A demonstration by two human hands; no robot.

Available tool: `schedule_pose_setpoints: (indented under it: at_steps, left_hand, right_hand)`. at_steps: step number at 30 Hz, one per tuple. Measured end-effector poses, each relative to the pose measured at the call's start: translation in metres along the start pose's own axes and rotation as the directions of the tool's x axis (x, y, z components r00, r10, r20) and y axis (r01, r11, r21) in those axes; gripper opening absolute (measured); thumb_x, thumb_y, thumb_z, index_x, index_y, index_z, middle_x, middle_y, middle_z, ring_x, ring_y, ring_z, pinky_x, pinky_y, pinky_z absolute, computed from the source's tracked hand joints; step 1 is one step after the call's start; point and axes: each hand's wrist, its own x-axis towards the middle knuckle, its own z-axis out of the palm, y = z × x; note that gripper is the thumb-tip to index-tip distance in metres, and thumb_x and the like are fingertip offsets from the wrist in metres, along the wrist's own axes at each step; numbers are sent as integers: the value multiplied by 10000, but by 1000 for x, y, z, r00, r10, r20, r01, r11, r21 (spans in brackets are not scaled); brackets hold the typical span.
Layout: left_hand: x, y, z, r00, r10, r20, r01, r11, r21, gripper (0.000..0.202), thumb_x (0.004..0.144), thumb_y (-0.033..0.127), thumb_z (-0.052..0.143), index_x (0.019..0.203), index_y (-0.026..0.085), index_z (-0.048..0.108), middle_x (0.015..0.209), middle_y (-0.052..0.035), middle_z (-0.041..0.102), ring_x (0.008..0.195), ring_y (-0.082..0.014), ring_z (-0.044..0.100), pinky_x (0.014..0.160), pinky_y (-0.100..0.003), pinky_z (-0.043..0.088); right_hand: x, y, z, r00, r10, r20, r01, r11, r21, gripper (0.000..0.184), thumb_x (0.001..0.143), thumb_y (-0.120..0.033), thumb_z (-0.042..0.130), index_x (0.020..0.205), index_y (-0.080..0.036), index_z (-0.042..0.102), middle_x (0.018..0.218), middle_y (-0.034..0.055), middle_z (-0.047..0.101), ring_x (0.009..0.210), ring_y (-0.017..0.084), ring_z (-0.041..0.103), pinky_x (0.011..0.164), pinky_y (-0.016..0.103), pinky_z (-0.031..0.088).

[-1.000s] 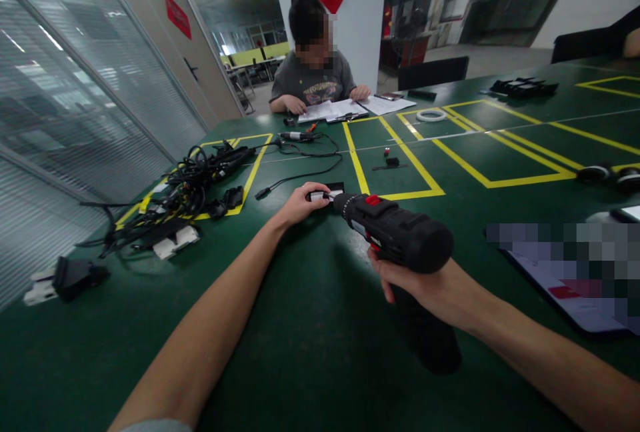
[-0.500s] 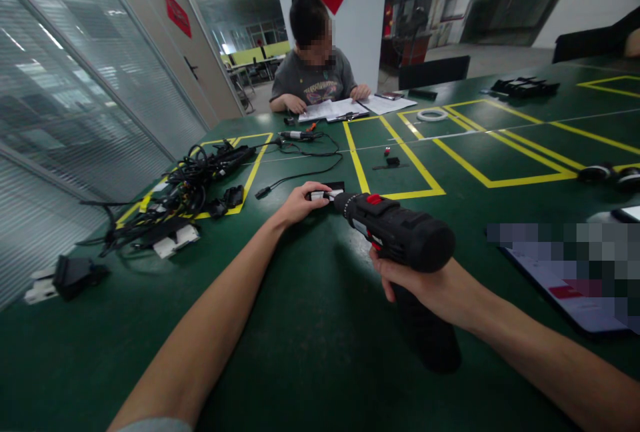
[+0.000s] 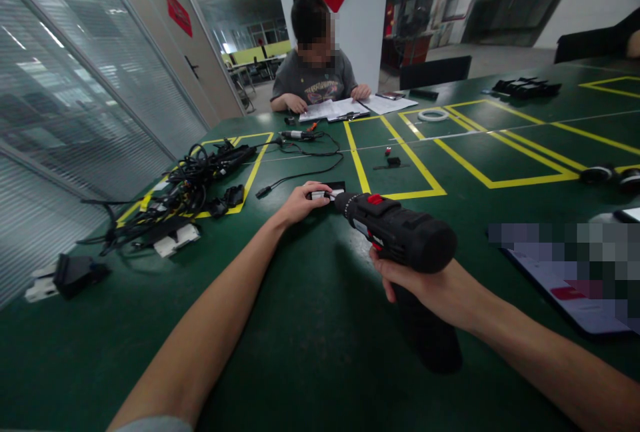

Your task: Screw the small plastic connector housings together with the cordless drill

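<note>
My right hand [image 3: 425,285] is wrapped round the grip of a black cordless drill [image 3: 400,229] with red accents. The drill lies level, its chuck aimed left and away from me. Its tip reaches a small black-and-white part [image 3: 338,188] on the green table. My left hand [image 3: 306,203] grips that part from the left, fingers over its top and thumb near the drill tip. Fingers and chuck hide much of the part, so its exact kind does not show.
A heap of black cables [image 3: 200,179] lies at left, with black-and-white pieces [image 3: 175,240] before it. A tablet-like device [image 3: 565,285] is at right. Across the table [image 3: 300,325], a person [image 3: 320,75] sits over papers [image 3: 335,109]. A white tape roll [image 3: 433,115] lies farther back.
Almost nothing differs. Both hands, the drill and the small part hold the same places, and the view has shifted very slightly.
</note>
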Motion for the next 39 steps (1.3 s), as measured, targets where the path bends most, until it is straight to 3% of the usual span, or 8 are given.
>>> schedule_pose_setpoints:
  at_steps: [15,39]
  left_hand:
    - [0,2,1,1000,-7,-3,7,1000,-29,330,763,328,718,1063,199,761,1231,-96,629,1129,-270,573,1038,-439,420]
    - [1,1,1,1000,-10,-4,10,1000,-23,319,758,346,721,1040,201,762,1215,-89,632,1152,-270,574,1065,-435,411]
  right_hand:
    - [1,3,-1,999,-39,-2,39,999,-6,110,868,-316,601,899,-211,607,623,-3,632,650,194,606,734,375,441]
    - [0,2,0,1000,6,-27,-7,1000,-28,141,843,-343,603,888,-209,603,631,4,638,665,204,606,737,383,441]
